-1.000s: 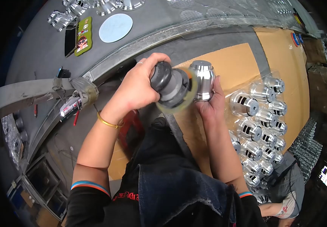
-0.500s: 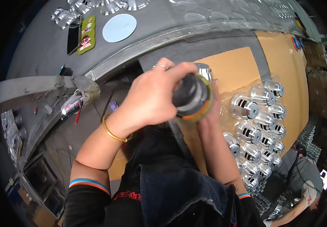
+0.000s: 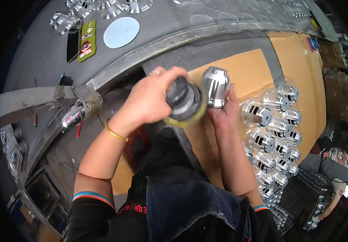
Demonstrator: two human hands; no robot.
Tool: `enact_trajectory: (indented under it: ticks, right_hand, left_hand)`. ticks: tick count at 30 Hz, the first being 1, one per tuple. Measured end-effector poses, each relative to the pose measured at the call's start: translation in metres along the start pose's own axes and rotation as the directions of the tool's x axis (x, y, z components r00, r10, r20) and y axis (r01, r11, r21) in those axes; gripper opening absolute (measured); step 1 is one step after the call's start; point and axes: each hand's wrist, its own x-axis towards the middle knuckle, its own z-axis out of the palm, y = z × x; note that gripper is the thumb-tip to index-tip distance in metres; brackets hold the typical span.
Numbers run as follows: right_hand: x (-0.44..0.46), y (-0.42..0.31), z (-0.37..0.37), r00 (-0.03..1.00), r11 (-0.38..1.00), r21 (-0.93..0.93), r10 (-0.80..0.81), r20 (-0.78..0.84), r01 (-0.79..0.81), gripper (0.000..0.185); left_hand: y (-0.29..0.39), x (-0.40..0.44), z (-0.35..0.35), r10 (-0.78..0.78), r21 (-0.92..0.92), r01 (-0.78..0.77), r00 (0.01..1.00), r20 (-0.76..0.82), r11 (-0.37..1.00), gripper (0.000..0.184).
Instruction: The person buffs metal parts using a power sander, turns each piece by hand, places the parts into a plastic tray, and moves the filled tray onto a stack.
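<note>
My left hand is closed round the black top of a handheld sander with a round pad. The pad's yellowish rim is blurred by motion. Just right of it, my right hand grips a shiny metal housing from below and the side, its narrower end up. A small gap shows between pad and housing. Part of my right fingers is hidden behind the housing. Below the hands lies a sheet of cardboard.
On the right, clear plastic trays hold several similar metal housings. A grey bench at the top carries a pale blue disc, a dark phone, a green cartoon case and more metal parts. A co-worker's arm shows lower right.
The sander has moved left, off the metal housing it was covering, and the housing now shows upright in my right hand. The co-worker's arm has shifted at lower right.
</note>
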Motion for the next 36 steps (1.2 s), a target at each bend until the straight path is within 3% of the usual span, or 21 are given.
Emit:
enact_trajectory:
  ticks: [4,6,11,13,14,17,18,19,20,21,22,23,27,29,32,34,36]
  right_hand:
    - [-0.006,0.008,0.004,0.998,0.997,-0.054,-0.059,-0.036,0.057,0.039]
    - [-0.006,0.013,-0.002,0.994,0.994,-0.097,-0.039,0.098,0.049,0.043]
    - [-0.013,0.025,-0.001,0.981,0.993,-0.112,-0.005,0.194,0.028,0.053]
    - [-0.019,0.028,-0.001,0.934,0.975,-0.211,0.137,0.329,-0.069,0.059]
    - [-0.021,0.032,0.0,0.955,0.951,-0.309,0.098,0.279,-0.007,0.06]
    - [-0.01,0.039,-0.016,0.936,0.969,-0.192,0.205,0.285,-0.154,0.056]
    - [0.023,0.049,-0.045,0.771,0.624,-0.641,0.095,0.63,0.447,0.051]
    - [0.019,0.048,-0.041,0.771,0.624,-0.642,0.095,0.629,0.446,0.051]
    - [0.012,0.045,-0.037,0.859,0.879,-0.452,0.107,0.5,0.154,0.051]
    - [0.001,0.04,-0.027,0.912,0.981,-0.146,0.174,0.371,-0.128,0.051]
    - [-0.016,0.034,-0.007,0.953,0.97,-0.229,0.141,0.268,-0.079,0.051]
    - [-0.015,0.029,-0.007,0.955,0.971,-0.227,0.131,0.266,-0.07,0.051]
    - [-0.008,0.012,0.0,0.982,0.993,-0.114,0.041,0.185,-0.02,0.046]
    - [-0.006,0.003,0.001,0.999,0.999,-0.05,-0.018,0.045,0.02,0.041]
    - [-0.004,0.0,0.003,1.0,0.999,-0.043,-0.031,-0.007,0.03,0.038]
    - [-0.003,0.002,0.004,0.998,0.997,-0.064,-0.043,-0.038,0.04,0.038]
    - [-0.002,0.006,0.002,0.997,0.993,-0.097,-0.061,0.043,0.065,0.04]
  left_hand:
    - [0.011,-0.018,0.003,0.003,0.011,-0.002,1.0,-0.024,1.0,0.06]
    - [0.016,-0.021,-0.002,-0.011,-0.064,0.003,0.991,-0.134,0.998,0.06]
    - [0.033,-0.015,-0.009,-0.002,-0.08,-0.006,0.994,-0.108,0.997,0.063]
    - [0.04,-0.018,-0.01,0.012,-0.071,-0.019,0.995,-0.097,0.997,0.063]
    - [0.041,-0.02,-0.007,0.039,-0.075,-0.05,0.99,-0.136,0.996,0.063]
    - [0.051,-0.022,-0.008,0.011,-0.023,-0.013,0.996,-0.089,1.0,0.064]
    - [0.052,-0.021,-0.009,0.023,-0.006,-0.023,0.995,-0.101,1.0,0.064]
    - [0.052,-0.02,-0.011,0.022,-0.006,-0.023,0.995,-0.101,1.0,0.064]
    - [0.052,-0.018,-0.014,0.016,-0.048,-0.02,0.997,-0.078,0.999,0.064]
    - [0.05,-0.016,-0.016,0.015,-0.091,-0.02,0.998,-0.053,0.996,0.064]
    - [0.047,-0.014,-0.016,0.024,-0.094,-0.028,0.998,-0.05,0.995,0.064]
    - [0.041,-0.013,-0.015,0.012,-0.076,-0.016,0.998,-0.055,0.997,0.065]
    - [0.018,0.0,-0.009,-0.022,-0.108,0.014,0.997,-0.069,0.994,0.068]
    - [0.005,0.009,-0.007,-0.038,-0.102,0.033,0.998,-0.051,0.994,0.069]
    - [-0.018,0.021,-0.002,-0.099,-0.305,0.097,0.995,0.011,0.947,0.069]
    - [-0.016,0.021,-0.003,-0.078,-0.261,0.07,0.997,-0.021,0.963,0.069]
    - [-0.008,0.016,-0.005,-0.065,-0.219,0.051,0.996,-0.054,0.974,0.07]
